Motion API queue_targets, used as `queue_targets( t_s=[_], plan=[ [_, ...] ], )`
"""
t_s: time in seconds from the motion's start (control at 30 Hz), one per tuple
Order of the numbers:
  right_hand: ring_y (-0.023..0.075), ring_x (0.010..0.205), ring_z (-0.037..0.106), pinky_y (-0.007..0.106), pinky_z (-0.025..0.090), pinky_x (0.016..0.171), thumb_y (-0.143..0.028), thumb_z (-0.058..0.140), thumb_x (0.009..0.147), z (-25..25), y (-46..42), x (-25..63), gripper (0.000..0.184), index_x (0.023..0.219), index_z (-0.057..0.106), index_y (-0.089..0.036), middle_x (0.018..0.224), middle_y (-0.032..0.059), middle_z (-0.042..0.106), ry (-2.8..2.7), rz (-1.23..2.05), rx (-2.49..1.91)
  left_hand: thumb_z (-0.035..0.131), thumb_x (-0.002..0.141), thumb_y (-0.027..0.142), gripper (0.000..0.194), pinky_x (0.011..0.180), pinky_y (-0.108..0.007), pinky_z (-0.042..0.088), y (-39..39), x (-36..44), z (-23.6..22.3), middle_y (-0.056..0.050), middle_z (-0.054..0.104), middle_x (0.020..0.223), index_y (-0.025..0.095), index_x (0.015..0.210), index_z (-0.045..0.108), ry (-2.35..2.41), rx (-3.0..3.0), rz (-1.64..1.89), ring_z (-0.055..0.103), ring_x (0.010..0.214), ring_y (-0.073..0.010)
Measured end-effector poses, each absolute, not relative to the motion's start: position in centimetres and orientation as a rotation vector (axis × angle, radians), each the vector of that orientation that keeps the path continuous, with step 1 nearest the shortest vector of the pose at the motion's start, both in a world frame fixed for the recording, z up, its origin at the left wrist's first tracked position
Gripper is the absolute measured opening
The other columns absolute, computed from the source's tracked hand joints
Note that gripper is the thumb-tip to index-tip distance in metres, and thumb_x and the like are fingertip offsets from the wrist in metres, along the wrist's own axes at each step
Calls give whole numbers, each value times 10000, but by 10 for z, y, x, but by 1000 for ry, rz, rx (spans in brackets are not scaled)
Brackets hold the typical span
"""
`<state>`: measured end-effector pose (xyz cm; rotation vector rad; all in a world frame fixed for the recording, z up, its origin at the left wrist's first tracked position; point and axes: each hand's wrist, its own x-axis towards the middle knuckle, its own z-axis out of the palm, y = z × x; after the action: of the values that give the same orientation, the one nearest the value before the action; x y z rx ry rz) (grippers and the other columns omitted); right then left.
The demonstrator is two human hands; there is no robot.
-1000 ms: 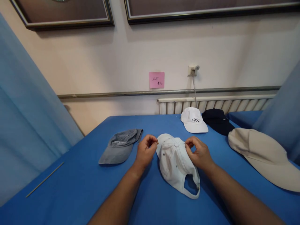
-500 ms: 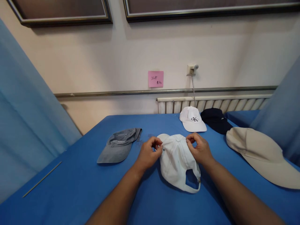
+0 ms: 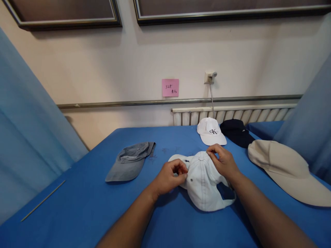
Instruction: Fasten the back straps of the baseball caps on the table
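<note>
A pale, nearly white baseball cap rests on the blue-covered table, its brim toward the upper left and its strap opening at the lower right. My left hand pinches the cloth at the front of the crown, near the brim. With thumb and fingertips together, my right hand grips the far side of the crown. A small dark emblem shows on the front of this cap. Left of it lies a grey cap, brim toward me.
At the back right are a white cap with black letters and a dark navy cap. A large beige cap lies at right. A thin stick is at left. Behind the blue table stands a radiator.
The pale cap has turned, so its strap opening has swung to the right and its brim and emblem show more. My left hand has moved slightly right and down.
</note>
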<state>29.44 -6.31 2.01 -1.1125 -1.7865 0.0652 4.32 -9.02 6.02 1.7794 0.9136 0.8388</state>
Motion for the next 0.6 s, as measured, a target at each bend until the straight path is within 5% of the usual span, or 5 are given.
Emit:
queue_targets(
  t_s=[0.2,0.37,0.6],
  plan=[
    [179,752,610,299,462,701,-206,521,866,17,-60,295,75,853,594,-219,799,20,644,-1787,66,-1121,688,684,226,140,584,-223,390,-87,44,55,-2,573,677,135,753,608,872,1679,733,500,614,-100],
    [158,662,573,286,444,649,-219,542,856,23,-68,291,62,826,596,-209,750,9,612,-1554,-28,-1177,622,740,255,115,633,-240,426,-63,34,42,-11,611,729,151,786,607,1155,1701,976,547,668,-127],
    [148,632,538,299,419,652,-193,524,871,42,-97,271,89,823,599,-201,721,9,587,-1746,8,-1025,610,775,236,248,832,-323,448,-36,14,19,-92,686,1024,166,1009,652,1793,1955,978,617,941,-219]
  ],
)
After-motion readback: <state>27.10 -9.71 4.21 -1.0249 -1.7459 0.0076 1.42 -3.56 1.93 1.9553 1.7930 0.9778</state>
